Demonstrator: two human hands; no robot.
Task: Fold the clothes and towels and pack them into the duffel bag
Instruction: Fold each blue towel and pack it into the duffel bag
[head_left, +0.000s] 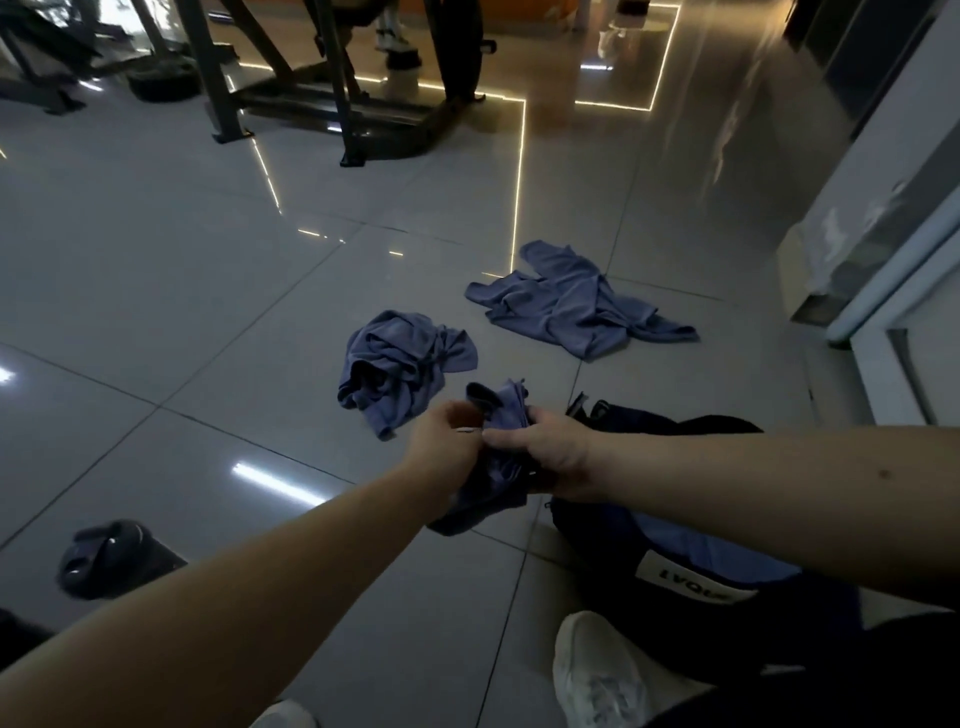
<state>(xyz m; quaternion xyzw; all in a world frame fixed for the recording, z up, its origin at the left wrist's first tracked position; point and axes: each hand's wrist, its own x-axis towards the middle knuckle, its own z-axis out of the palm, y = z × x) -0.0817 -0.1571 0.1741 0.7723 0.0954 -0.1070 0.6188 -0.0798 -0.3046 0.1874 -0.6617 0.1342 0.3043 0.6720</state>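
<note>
Clothes of soft blue fabric are strewn over a glossy tiled floor in a dim gym, awaiting folding. Left of centre, a crumpled garment lies in a heap on the tiles. Just beside it, the person's left hand pinches one end of a small blue piece, held clear of the floor, while the right hand is curled round its other side; both hands grip the cloth, which hangs in limp folds below them. Farther back and to the right, a larger garment is spread loosely, well apart from the hands. Toward the floor's right edge, under the right forearm, sits the dark duffel bag, open, with blue fabric already showing inside. The pieces look light, floppy and unbreakable; they should sag and slide on themselves, so they are probably best taken by corners or hems, pulled flat, then folded. The step in hand appears to be sorting out the small piece.
</note>
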